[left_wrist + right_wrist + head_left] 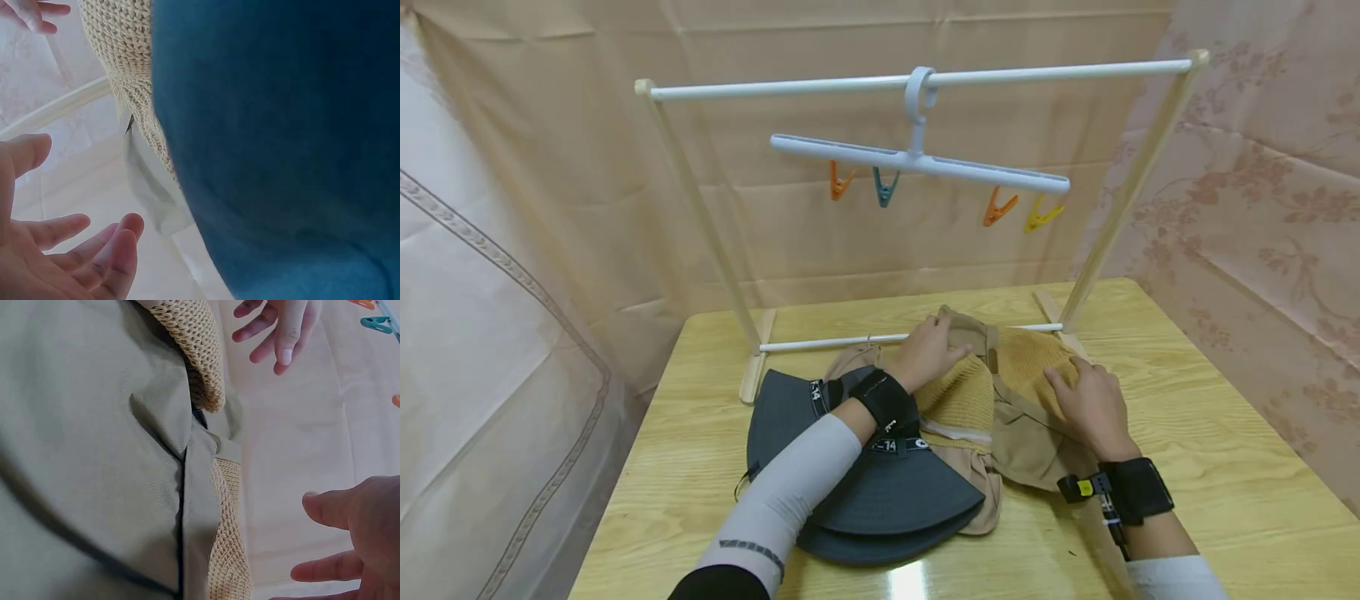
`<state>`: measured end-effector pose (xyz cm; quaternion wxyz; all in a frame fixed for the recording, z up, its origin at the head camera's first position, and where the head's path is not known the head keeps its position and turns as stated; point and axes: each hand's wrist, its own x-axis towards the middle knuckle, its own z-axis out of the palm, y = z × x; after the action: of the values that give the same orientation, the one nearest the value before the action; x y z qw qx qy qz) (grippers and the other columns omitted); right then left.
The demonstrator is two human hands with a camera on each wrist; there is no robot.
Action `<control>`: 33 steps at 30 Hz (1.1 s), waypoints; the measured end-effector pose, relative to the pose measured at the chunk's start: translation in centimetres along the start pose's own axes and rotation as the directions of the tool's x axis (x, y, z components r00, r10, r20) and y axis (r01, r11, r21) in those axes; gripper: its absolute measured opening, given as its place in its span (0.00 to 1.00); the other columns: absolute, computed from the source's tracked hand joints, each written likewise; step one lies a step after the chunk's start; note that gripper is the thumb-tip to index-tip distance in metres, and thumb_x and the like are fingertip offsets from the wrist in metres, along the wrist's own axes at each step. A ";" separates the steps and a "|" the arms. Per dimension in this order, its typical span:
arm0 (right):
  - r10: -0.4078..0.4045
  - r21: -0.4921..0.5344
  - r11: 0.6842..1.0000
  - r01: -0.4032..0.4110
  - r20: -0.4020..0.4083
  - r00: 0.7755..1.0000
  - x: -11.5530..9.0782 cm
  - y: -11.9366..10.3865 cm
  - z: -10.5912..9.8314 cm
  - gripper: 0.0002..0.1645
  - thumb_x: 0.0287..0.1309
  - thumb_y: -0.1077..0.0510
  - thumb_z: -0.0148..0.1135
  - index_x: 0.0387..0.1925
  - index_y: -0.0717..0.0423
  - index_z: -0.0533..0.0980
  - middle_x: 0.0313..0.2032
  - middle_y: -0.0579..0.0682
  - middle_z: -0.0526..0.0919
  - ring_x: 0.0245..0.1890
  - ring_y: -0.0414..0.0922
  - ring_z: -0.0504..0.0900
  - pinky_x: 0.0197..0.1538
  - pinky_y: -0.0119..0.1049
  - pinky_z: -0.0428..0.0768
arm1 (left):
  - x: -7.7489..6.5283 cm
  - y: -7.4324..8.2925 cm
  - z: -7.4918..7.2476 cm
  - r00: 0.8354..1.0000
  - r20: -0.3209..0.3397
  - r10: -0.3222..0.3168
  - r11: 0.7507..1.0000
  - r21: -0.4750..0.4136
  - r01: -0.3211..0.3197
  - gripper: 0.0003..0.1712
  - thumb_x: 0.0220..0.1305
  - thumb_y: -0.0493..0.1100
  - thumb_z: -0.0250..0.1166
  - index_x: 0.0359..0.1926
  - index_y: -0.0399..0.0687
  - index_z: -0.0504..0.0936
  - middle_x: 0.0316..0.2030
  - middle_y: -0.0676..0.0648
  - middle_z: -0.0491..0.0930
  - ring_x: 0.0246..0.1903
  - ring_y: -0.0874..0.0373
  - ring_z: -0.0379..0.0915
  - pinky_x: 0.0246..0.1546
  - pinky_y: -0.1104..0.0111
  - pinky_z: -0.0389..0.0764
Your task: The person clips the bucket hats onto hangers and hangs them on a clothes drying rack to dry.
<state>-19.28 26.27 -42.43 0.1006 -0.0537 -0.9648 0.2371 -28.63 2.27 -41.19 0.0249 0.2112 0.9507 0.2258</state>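
A pile of sun hats lies on the table. On the left are dark blue-grey hats [887, 500] with a lettered band; in the middle and right are tan hats [1030, 446] with yellowish woven crowns [958, 392]. My left hand [925, 354] is over the far side of the pile, beside a woven crown. In the left wrist view its fingers [122, 256] spread apart, holding nothing. My right hand [1093, 404] is at the right side of the woven part, with thumb and fingers parted; the right wrist view shows its fingers [328, 565] away from the cloth.
Behind the hats stands a rack with a white top bar [775, 88] and a lower bar [820, 342]. A pale hanger [865, 155] hangs from the top bar. Orange, teal and yellow clothespins [885, 188] dangle below it. Curtains surround the wooden table [685, 500].
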 end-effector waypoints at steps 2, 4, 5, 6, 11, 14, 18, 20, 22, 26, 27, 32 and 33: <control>0.004 0.003 1.000 -0.004 -0.005 1.000 -0.2 0.2 -0.1 0.41 0.71 0.41 0.49 0.63 0.76 0.65 0.54 0.81 0.71 0.52 0.77 0.68 0.53 0.66 0.68 | 0.0 0.2 0.0 1.000 0.002 -0.003 1.000 -0.014 0.003 0.41 0.70 0.61 0.54 0.75 0.46 0.56 0.72 0.36 0.57 0.70 0.41 0.58 0.67 0.53 0.66; 0.004 0.004 1.000 -0.004 -0.006 1.000 -0.4 0.4 -0.1 0.40 0.71 0.42 0.49 0.63 0.76 0.65 0.54 0.81 0.71 0.52 0.77 0.68 0.54 0.66 0.67 | 0.0 0.4 0.2 1.000 0.000 -0.006 1.000 -0.012 0.006 0.41 0.70 0.61 0.54 0.75 0.46 0.56 0.73 0.37 0.56 0.71 0.42 0.58 0.68 0.53 0.65; 0.003 0.003 1.000 -0.003 -0.007 1.000 -0.5 0.4 -0.1 0.40 0.71 0.42 0.49 0.63 0.77 0.65 0.54 0.81 0.71 0.52 0.77 0.68 0.54 0.65 0.67 | 0.1 0.4 0.2 1.000 -0.002 -0.004 1.000 -0.010 0.004 0.41 0.70 0.61 0.54 0.75 0.46 0.56 0.73 0.37 0.56 0.70 0.42 0.58 0.68 0.54 0.65; 0.004 0.004 1.000 -0.004 -0.008 1.000 -0.6 0.5 -0.1 0.40 0.71 0.42 0.49 0.62 0.77 0.65 0.54 0.81 0.71 0.53 0.77 0.68 0.54 0.65 0.67 | 0.1 0.5 0.3 1.000 -0.004 0.002 1.000 -0.006 -0.002 0.41 0.70 0.61 0.54 0.75 0.45 0.56 0.73 0.37 0.57 0.70 0.42 0.58 0.68 0.54 0.65; 0.022 0.003 1.000 -0.022 -0.004 1.000 -1.2 1.0 -0.2 0.41 0.71 0.42 0.49 0.63 0.77 0.65 0.54 0.81 0.71 0.53 0.76 0.68 0.54 0.65 0.68 | 0.2 0.8 0.8 0.999 -0.024 0.047 0.999 -0.001 -0.047 0.39 0.70 0.59 0.56 0.73 0.44 0.60 0.69 0.38 0.63 0.65 0.44 0.66 0.62 0.55 0.72; 0.036 -0.002 0.999 -0.036 0.000 0.999 -1.4 1.3 -0.2 0.40 0.70 0.43 0.50 0.63 0.78 0.65 0.53 0.81 0.71 0.52 0.76 0.69 0.53 0.64 0.68 | 0.3 1.0 1.0 0.997 -0.033 0.067 0.998 0.002 -0.067 0.37 0.70 0.59 0.56 0.72 0.44 0.62 0.66 0.38 0.67 0.62 0.45 0.69 0.60 0.57 0.73; 0.048 -0.008 0.999 -0.047 0.008 0.999 -1.5 1.8 -0.3 0.40 0.70 0.44 0.51 0.62 0.78 0.65 0.52 0.81 0.71 0.52 0.75 0.69 0.52 0.64 0.69 | 0.3 1.3 1.0 0.996 -0.036 0.082 0.996 0.028 -0.081 0.38 0.70 0.59 0.56 0.71 0.43 0.62 0.65 0.39 0.68 0.60 0.47 0.71 0.58 0.59 0.75; 0.052 -0.010 0.999 -0.052 0.013 0.999 -1.4 1.9 -0.3 0.40 0.69 0.44 0.52 0.62 0.78 0.65 0.51 0.81 0.71 0.51 0.75 0.70 0.52 0.64 0.69 | 0.4 1.4 1.0 0.995 -0.033 0.093 0.995 0.044 -0.091 0.38 0.70 0.60 0.55 0.71 0.43 0.62 0.65 0.39 0.68 0.59 0.48 0.71 0.57 0.60 0.76; 0.060 -0.013 0.998 -0.059 0.022 0.998 -1.4 2.1 -0.3 0.40 0.69 0.44 0.52 0.62 0.78 0.64 0.52 0.81 0.71 0.52 0.75 0.70 0.52 0.64 0.69 | 0.5 1.5 1.0 0.994 -0.030 0.108 0.993 0.055 -0.107 0.38 0.70 0.60 0.55 0.71 0.42 0.63 0.65 0.40 0.69 0.58 0.49 0.72 0.56 0.61 0.76; 0.077 -0.010 0.997 -0.076 0.043 0.996 -1.3 2.2 -0.3 0.40 0.69 0.44 0.51 0.63 0.78 0.63 0.52 0.81 0.70 0.52 0.74 0.70 0.52 0.63 0.70 | 0.8 1.9 1.1 0.992 -0.025 0.120 0.991 0.061 -0.118 0.37 0.70 0.60 0.55 0.70 0.42 0.64 0.64 0.41 0.70 0.59 0.50 0.71 0.55 0.61 0.77; 0.081 -0.009 0.997 -0.080 0.048 0.996 -1.2 2.3 -0.2 0.41 0.70 0.44 0.51 0.64 0.78 0.63 0.53 0.81 0.70 0.52 0.74 0.70 0.52 0.63 0.70 | 0.9 2.0 1.1 0.993 -0.019 0.116 0.991 0.065 -0.115 0.37 0.70 0.60 0.56 0.70 0.43 0.65 0.64 0.41 0.70 0.59 0.50 0.71 0.55 0.61 0.77; 0.102 -0.013 0.995 -0.101 0.063 0.993 -1.3 2.4 -0.2 0.41 0.69 0.45 0.52 0.64 0.78 0.62 0.53 0.81 0.68 0.52 0.73 0.70 0.51 0.63 0.70 | 1.0 2.6 1.4 0.994 0.023 0.103 0.988 0.117 -0.105 0.36 0.69 0.60 0.56 0.70 0.45 0.65 0.65 0.41 0.69 0.58 0.50 0.73 0.56 0.60 0.77; 0.107 -0.014 0.994 -0.106 0.066 0.992 -1.3 2.4 -0.2 0.41 0.69 0.45 0.52 0.64 0.78 0.62 0.53 0.81 0.68 0.51 0.73 0.70 0.51 0.62 0.70 | 1.0 2.6 1.5 0.994 0.027 0.106 0.985 0.134 -0.108 0.36 0.69 0.60 0.57 0.69 0.45 0.65 0.65 0.41 0.70 0.57 0.50 0.73 0.56 0.60 0.77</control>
<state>-17.85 28.31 -43.63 0.0550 -0.0977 -0.9646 0.2386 -28.34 5.46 -41.33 0.0078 0.2654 0.9508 0.1596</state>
